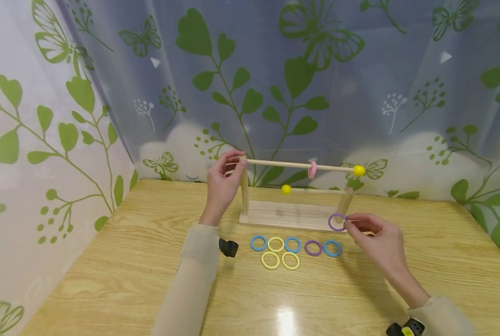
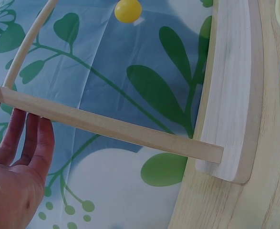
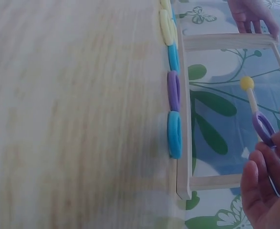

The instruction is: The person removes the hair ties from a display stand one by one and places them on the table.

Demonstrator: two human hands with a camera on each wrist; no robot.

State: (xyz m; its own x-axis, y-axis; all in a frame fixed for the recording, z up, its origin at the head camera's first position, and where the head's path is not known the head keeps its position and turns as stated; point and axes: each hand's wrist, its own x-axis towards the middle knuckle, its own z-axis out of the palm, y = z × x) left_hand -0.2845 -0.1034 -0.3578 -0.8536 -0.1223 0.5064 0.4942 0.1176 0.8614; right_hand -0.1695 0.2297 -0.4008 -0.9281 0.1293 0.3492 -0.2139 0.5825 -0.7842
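On the table stands a wooden stand [image 1: 287,214] with two posts. My left hand [image 1: 223,184] grips the top of its left post [image 2: 106,125] between thumb and fingers. The upper rod [image 1: 279,163] runs right from that post, carries a pink ring [image 1: 310,170] and ends in a yellow ball [image 1: 359,171]. A lower rod [image 1: 317,191] runs left from the right post to another yellow ball [image 1: 286,189]. My right hand [image 1: 380,240] pinches a purple ring [image 1: 329,223] by its edge. In the head view this ring appears before the right post, below the lower rod.
Several loose rings lie on the table in front of the stand's base: blue rings [image 1: 252,243], yellow rings [image 1: 263,260] and a second purple ring [image 1: 306,248]. A leaf-patterned curtain [image 1: 250,60] hangs right behind the table.
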